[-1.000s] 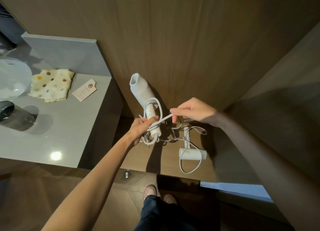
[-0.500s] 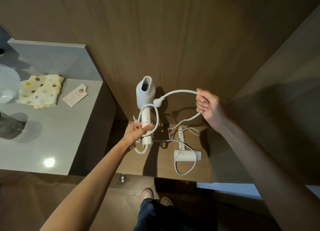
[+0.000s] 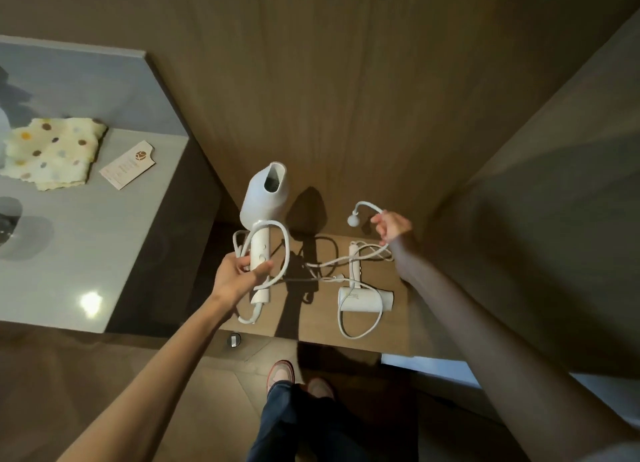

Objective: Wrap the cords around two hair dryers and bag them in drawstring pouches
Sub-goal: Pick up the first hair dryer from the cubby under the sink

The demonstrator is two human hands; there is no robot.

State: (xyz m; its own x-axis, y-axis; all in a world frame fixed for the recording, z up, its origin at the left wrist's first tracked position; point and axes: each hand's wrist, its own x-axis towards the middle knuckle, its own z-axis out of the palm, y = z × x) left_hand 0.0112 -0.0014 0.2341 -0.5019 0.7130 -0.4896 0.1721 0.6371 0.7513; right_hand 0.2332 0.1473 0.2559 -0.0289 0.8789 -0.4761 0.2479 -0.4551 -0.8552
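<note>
My left hand [image 3: 239, 273] grips the handle of a white hair dryer [image 3: 265, 198], held upright above a wooden shelf [image 3: 394, 337]. Its white cord [image 3: 285, 254] loops loosely round the handle. Out to the right, my right hand [image 3: 393, 226] pinches that cord near its plug [image 3: 354, 220], which hangs left of the fingers. A second white hair dryer [image 3: 365, 299] lies flat on the shelf below my right hand, its own cord [image 3: 360, 330] looped loose beside it. No drawstring pouch is in view.
A grey counter [image 3: 69, 254] on the left carries a dotted cloth [image 3: 52, 152] and a paper tag [image 3: 128, 164]. Wood panels [image 3: 346, 81] close the back and right of the shelf. My shoes [image 3: 280, 375] stand on the floor below.
My right hand has drawn the cord's plug end away from the dryer, out to the right and slightly down. My left hand has kept the dryer upright, nozzle now tilted toward me.
</note>
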